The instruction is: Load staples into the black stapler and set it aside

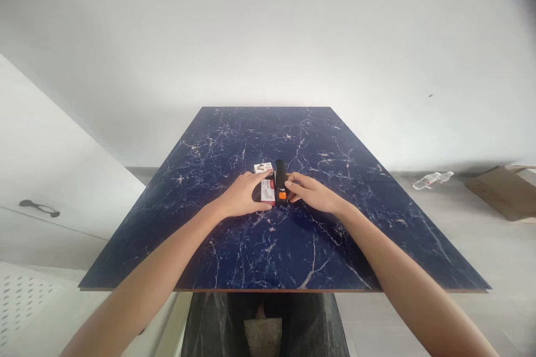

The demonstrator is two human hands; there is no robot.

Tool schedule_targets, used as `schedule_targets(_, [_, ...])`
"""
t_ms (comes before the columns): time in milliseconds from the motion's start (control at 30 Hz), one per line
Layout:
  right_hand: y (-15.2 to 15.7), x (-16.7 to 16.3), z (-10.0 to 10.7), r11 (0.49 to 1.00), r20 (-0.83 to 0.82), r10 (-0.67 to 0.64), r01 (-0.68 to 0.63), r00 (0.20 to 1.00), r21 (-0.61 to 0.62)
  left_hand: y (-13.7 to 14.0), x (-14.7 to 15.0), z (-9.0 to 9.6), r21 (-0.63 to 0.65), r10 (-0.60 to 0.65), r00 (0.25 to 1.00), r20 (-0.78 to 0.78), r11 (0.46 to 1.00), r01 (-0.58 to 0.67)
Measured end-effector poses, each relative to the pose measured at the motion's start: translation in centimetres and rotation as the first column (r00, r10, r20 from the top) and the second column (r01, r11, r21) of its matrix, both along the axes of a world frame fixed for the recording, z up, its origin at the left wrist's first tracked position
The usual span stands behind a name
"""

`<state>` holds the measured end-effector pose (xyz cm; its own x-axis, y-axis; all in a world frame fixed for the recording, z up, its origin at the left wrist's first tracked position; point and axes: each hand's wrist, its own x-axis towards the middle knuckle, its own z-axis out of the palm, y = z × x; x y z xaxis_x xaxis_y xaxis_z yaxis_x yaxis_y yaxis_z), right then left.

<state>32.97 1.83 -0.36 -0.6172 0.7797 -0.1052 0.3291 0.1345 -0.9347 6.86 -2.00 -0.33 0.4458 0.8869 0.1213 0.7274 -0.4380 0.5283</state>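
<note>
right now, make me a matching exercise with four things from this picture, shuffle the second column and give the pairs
Things
1. long black object with an orange patch
2. brown cardboard carton
3. dark blue marbled tabletop
4. small white-and-red box

Places and states
A. between the thumb and index finger of the left hand
B. touched by the right hand
C. at the picture's right edge
D. extends beneath both hands

Pairs: 1-B, 2-C, 3-D, 4-A
</note>
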Motion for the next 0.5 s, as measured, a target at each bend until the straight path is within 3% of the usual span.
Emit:
schedule_targets(267, [-0.1,0.0,0.1,0.999,0.034,0.002,-0.003,0.999,0.045,-0.2,0.6,0.0,0.154,-0.014,0.999,-0.032,0.988,0.019])
schedule_targets(400, [-0.1,0.0,0.2,0.999,0.053,-0.005,0.003,0.999,0.049,0.8,0.1,-0.3,0.285,0.103,0.993,0.056,0.952,-0.115])
schedule_targets(500, [-0.1,0.0,0.2,0.999,0.064,-0.011,0.008,0.998,0.053,1.6,-0.4,-0.9,0.263,0.151,0.988,0.015,0.953,-0.149])
